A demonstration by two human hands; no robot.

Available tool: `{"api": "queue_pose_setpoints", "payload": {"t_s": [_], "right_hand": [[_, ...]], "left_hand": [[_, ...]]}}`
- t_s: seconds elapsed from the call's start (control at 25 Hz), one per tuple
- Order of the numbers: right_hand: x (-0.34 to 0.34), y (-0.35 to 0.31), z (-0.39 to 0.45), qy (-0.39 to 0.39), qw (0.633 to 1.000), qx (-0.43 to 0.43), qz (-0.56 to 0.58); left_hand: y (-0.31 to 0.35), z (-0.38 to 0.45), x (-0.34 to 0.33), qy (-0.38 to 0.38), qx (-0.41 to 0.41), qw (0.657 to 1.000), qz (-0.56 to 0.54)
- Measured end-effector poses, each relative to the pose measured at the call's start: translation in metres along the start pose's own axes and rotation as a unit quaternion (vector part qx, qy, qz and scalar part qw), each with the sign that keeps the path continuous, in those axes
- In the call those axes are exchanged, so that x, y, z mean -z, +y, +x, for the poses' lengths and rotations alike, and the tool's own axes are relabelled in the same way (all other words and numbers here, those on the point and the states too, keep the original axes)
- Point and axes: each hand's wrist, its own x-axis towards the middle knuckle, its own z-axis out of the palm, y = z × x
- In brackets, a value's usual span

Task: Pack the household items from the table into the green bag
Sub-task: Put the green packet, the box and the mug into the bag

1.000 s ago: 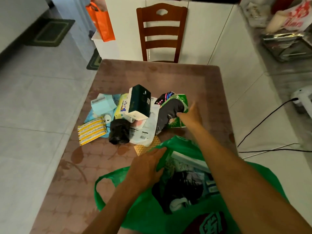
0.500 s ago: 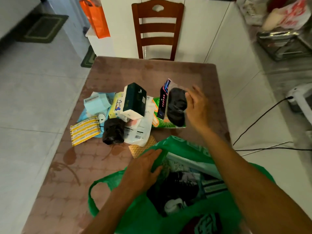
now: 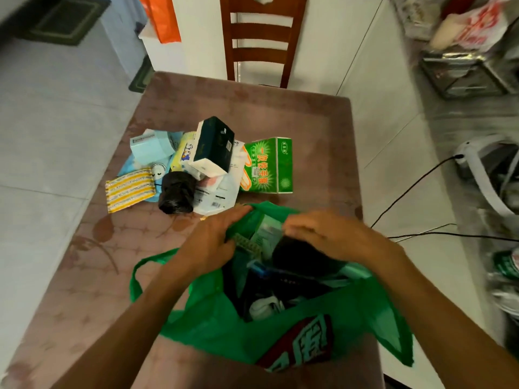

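Observation:
The green bag (image 3: 252,329) lies open at the near edge of the table, with several items inside. My left hand (image 3: 213,240) grips the bag's far rim. My right hand (image 3: 323,231) holds a black packaged item (image 3: 297,254) over the bag's mouth. On the table beyond the bag lies a pile: a green packet (image 3: 269,164), a dark green and white box (image 3: 214,147), a black roll (image 3: 175,192), a yellow striped cloth (image 3: 129,189), a light blue box (image 3: 148,144) and a white pouch (image 3: 222,192).
The brown patterned table (image 3: 252,108) has a wooden chair (image 3: 261,37) at its far end. An orange bag (image 3: 163,18) hangs at the back left. Black cables (image 3: 415,186) cross the floor on the right, beside a cluttered counter (image 3: 463,68).
My right hand lifted the black packaged item off the green packet and carried it back to the bag's mouth. My left hand stayed on the bag's rim.

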Motion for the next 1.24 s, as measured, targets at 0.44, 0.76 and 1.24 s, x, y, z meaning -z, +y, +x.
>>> {"api": "queue_pose_setpoints", "payload": {"t_s": [0.44, 0.76, 1.24], "right_hand": [[0.014, 0.03, 0.102, 0.246, 0.895, -0.243, 0.282], [-0.024, 0.05, 0.151, 0.161, 0.825, -0.262, 0.475], [-0.016, -0.002, -0.066, 0.219, 0.487, 0.145, 0.833]], "left_hand": [[-0.003, -0.007, 0.003, -0.025, -0.02, 0.999, -0.021], [-0.018, -0.004, 0.001, -0.036, -0.034, 0.998, -0.028], [-0.008, 0.002, -0.006, -0.052, 0.051, 0.993, -0.091]]}}
